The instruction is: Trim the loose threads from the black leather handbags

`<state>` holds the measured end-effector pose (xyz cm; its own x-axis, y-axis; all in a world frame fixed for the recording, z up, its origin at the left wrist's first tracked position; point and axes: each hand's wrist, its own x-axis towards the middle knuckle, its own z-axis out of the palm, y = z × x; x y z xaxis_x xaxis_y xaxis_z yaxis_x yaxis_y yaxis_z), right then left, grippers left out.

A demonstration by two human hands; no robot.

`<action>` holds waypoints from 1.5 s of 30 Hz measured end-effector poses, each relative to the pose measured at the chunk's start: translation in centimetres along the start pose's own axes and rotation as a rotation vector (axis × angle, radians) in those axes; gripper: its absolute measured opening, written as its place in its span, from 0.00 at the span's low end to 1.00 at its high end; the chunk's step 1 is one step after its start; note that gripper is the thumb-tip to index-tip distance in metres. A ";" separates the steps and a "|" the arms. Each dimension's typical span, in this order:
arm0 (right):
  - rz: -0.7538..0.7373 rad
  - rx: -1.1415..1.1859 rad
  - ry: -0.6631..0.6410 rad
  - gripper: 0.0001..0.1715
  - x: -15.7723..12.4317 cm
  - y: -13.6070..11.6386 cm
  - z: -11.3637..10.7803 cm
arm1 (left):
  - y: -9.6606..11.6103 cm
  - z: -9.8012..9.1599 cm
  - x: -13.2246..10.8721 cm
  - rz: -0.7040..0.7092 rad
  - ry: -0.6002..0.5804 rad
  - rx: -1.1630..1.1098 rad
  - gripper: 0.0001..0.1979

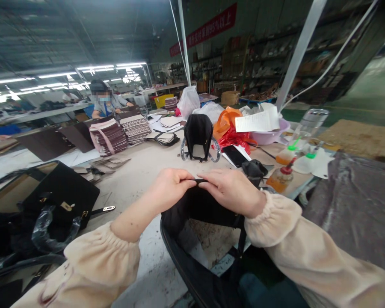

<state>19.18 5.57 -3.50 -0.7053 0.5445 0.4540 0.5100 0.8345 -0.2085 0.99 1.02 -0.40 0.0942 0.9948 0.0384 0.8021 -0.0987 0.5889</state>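
The left hand (171, 188) and right hand (231, 190) both pinch the far rim of the black bag body (208, 207) over the bench's (144, 169) near side, seemingly pressing that edge together; the next move would call for even pressure along it.

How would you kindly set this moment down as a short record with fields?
Left grip: finger and thumb pinching the upper edge of a black bag body
Right grip: pinching the same edge, close beside the left
Beyond the hands: standing black bag, open, handles wrapped in clear plastic; phone to its right
Left side: black bag with gold-coloured fittings
Right side: red-topped bottle holding orange liquid
Background: panel stack, co-worker beyond
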 end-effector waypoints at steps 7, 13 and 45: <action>0.018 -0.058 -0.052 0.25 -1.1 1.4 -2.1 | -1.3 -0.2 0.2 -0.050 -0.163 -0.430 0.16; 0.053 -0.141 -0.059 0.21 -2.6 2.5 -2.1 | -1.6 -0.5 -0.4 -0.199 -0.175 -1.030 0.29; -0.008 -0.137 -0.013 0.29 2.7 -1.6 0.4 | -1.0 3.6 -5.6 -0.196 0.251 -1.122 0.18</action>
<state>16.26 5.77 -2.33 -0.7152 0.5396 0.4441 0.5663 0.8199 -0.0842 1.83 -4.56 -4.13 -0.1934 0.9800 -0.0476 -0.1931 0.0095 0.9811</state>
